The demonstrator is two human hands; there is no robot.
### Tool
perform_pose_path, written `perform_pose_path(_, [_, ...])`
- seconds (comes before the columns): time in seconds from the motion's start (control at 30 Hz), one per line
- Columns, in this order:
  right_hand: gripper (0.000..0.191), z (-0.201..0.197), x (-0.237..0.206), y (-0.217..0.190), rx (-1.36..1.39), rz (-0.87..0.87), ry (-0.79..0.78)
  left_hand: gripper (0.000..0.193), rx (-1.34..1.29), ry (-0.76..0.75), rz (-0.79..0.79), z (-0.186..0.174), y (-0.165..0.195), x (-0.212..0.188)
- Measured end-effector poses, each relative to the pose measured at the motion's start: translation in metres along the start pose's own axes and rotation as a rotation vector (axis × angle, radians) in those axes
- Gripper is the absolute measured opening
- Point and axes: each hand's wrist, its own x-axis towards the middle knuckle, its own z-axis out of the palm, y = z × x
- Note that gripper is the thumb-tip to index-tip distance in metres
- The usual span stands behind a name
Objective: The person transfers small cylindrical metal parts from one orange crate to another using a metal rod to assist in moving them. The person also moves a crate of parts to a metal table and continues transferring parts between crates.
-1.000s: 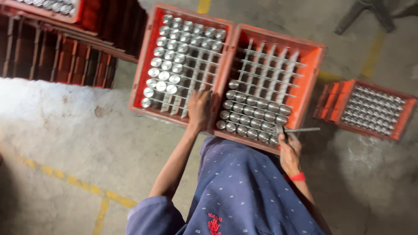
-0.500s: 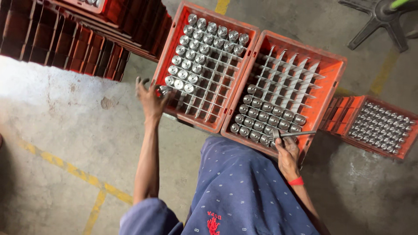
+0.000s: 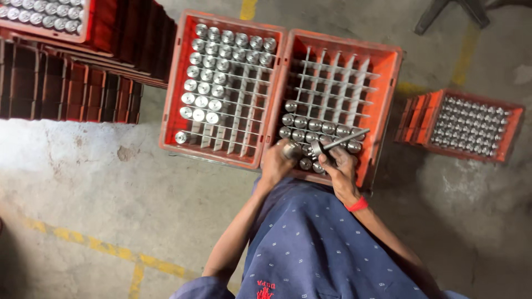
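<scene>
Two orange crates are sitting side by side on the concrete floor (image 3: 83, 182), and both of the person's hands are working at the near edge of the right crate (image 3: 394, 83). The left hand (image 3: 277, 163) is curling its fingers around a shiny metal cylinder (image 3: 290, 149), holding it at the crate's 7 o'clock corner, just above the grid cells. The right hand (image 3: 339, 169) is sitting just beside it at about 6 o'clock of that crate, gripping a thin metal rod (image 3: 341, 141) whose free end is pointing toward 2 o'clock over the filled cells; a red band (image 3: 358, 205) is circling its wrist. Several rows of cylinders are filling the near part of the right crate, while its far cells are showing only the white dividers. Many more cylinders are standing in the left crate (image 3: 172, 83), mostly along its far and left sides, from 9 to 1 o'clock. Stacked orange crates (image 3: 111, 33) are standing at 10 o'clock of the view, one topped with cylinders. At 3 o'clock, well apart from the hands, a smaller orange crate (image 3: 512, 135) is lying packed with cylinders. The person's blue dotted garment (image 3: 316, 243) is filling the bottom of the view.
</scene>
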Motion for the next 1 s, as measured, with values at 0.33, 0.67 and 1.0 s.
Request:
perform_pose_path(0.33, [0.055, -0.043, -0.025, 0.004, -0.023, -0.095, -0.214, 0.048, -0.006, -0.563, -0.046, 0.043, 0.035, -0.025])
perform_pose_path(0.67, [0.036, -0.104, -0.003, 0.038, 0.201, -0.06, 0.252, 0.071, 0.297, -0.351, 0.049, 0.04, 0.003, 0.04])
perform_pose_path(1.0, [0.033, -0.085, -0.014, 0.04, 0.222, 0.007, 0.232, 0.047, 0.363, -0.045, 0.39, 0.023, -0.005, 0.092])
